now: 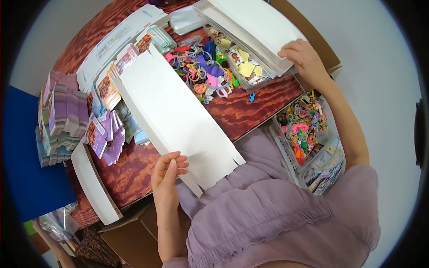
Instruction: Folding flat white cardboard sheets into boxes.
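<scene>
A long white folded cardboard blank [174, 116], with slotted ends, lies slantwise over the table and reaches over my lap. My left hand [167, 178] is at its near left edge, fingers loosely curled and apart, with nothing seen between them. At the upper right, my right hand [306, 62] has its fingers over the near end of another long white cardboard piece [259, 27], gripping its corner. This piece lies over a clear plastic tray [268, 71] holding small cards and yellow paper bits. The underside of the right hand's grip is hidden.
A heap of colourful hair ties and small toys [201, 67] covers the table's middle. Stacked card packs [67, 107] and purple packs [106, 134] sit left. Clear bins of trinkets [304, 129] stand below the right edge. Another person's arm [51, 241] shows at lower left.
</scene>
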### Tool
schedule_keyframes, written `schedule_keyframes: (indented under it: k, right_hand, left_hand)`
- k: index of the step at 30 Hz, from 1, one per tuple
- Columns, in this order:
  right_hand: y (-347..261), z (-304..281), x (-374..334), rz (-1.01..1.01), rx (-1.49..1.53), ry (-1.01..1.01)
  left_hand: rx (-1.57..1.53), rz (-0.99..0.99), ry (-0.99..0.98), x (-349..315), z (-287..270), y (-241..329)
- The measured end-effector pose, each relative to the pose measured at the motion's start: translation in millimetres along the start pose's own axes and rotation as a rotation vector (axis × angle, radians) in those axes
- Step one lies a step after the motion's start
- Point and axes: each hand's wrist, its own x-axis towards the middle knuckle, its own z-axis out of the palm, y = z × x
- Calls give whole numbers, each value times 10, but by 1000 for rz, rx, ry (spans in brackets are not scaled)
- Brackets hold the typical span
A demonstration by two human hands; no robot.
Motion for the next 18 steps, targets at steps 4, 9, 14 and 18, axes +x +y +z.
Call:
schedule_keyframes:
  k: [4, 9, 14, 18]
  right_hand:
    - [-18, -85, -176, 4, -18, -72]
    - [-323, -62, -103, -5, 24, -98]
    - [-358, -47, -108, -16, -57, -124]
    - [-922, -34, -116, -139, 15, 47]
  left_hand:
    - [-8, 20, 80, -69, -136, -14]
    - [23, 24, 150, -71, -166, -69]
    - [201, 190, 206, -101, -160, -175]
    - [885, 383, 213, -296, -284, -218]
